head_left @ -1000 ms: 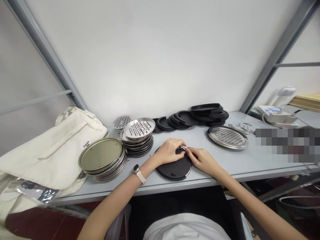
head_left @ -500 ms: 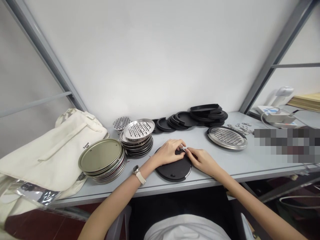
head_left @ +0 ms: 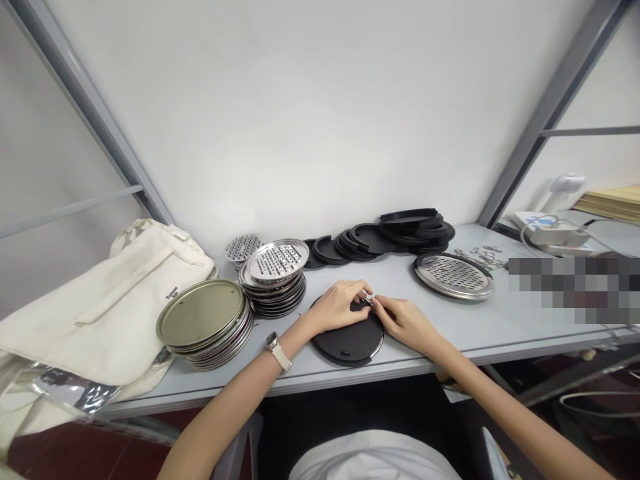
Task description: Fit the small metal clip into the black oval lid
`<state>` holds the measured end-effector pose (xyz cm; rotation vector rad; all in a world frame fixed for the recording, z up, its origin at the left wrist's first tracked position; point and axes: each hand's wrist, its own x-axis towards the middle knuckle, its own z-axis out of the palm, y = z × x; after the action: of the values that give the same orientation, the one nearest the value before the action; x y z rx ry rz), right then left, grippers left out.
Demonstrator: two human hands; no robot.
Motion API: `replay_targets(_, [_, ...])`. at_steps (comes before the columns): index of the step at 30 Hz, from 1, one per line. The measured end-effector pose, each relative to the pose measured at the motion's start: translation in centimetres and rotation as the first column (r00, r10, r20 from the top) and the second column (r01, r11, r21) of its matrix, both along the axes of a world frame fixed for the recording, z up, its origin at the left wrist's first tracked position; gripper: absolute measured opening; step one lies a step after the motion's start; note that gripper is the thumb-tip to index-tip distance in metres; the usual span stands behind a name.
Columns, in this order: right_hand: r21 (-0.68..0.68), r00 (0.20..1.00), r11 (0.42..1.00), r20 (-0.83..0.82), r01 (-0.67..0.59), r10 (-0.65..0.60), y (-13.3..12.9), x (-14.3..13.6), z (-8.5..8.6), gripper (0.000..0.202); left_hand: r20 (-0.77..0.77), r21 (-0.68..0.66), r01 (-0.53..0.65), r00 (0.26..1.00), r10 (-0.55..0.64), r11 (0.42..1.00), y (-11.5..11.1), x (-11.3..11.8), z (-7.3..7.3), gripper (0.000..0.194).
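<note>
A round black disc (head_left: 353,343) with a small hole lies flat near the table's front edge. Across its upper part rests my left hand (head_left: 343,303), fingers bent and closed at a small shiny metal clip (head_left: 367,301) on the disc's far right rim. From the right, my right hand (head_left: 403,321) pinches the same clip between thumb and fingertips. The clip's exact shape is mostly hidden by my fingers. Right of my hands lies a round metal grater (head_left: 455,275) with a black rim piece, and loose metal clips (head_left: 485,257) are scattered behind it.
Left stand a stack of olive-topped round plates (head_left: 205,310) and a stack of round graters (head_left: 280,260). Black rings and discs (head_left: 417,230) pile along the wall. A cream bag (head_left: 100,300) covers the left end; a white device (head_left: 550,230) stands at far right.
Both hands stay at the disc's rim with only slight finger movement around the metal clip. The view has shifted very slightly; nothing else has visibly moved.
</note>
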<state>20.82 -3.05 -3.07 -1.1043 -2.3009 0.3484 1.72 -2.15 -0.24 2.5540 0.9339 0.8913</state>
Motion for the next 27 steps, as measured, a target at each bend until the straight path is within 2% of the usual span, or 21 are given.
replay_targets(17, [0.030, 0.999, 0.998, 0.010, 0.046, -0.046, -0.17, -0.08, 0.04, 0.037, -0.039, -0.025, -0.003, 0.999, 0.003, 1.000, -0.11, 0.04, 0.16, 0.020])
replay_targets(27, [-0.049, 1.000, 0.999, -0.006, 0.015, -0.015, 0.09, -0.04, 0.20, 0.039, -0.041, 0.010, 0.007, 0.999, -0.007, 1.000, -0.14, -0.01, 0.22, 0.020])
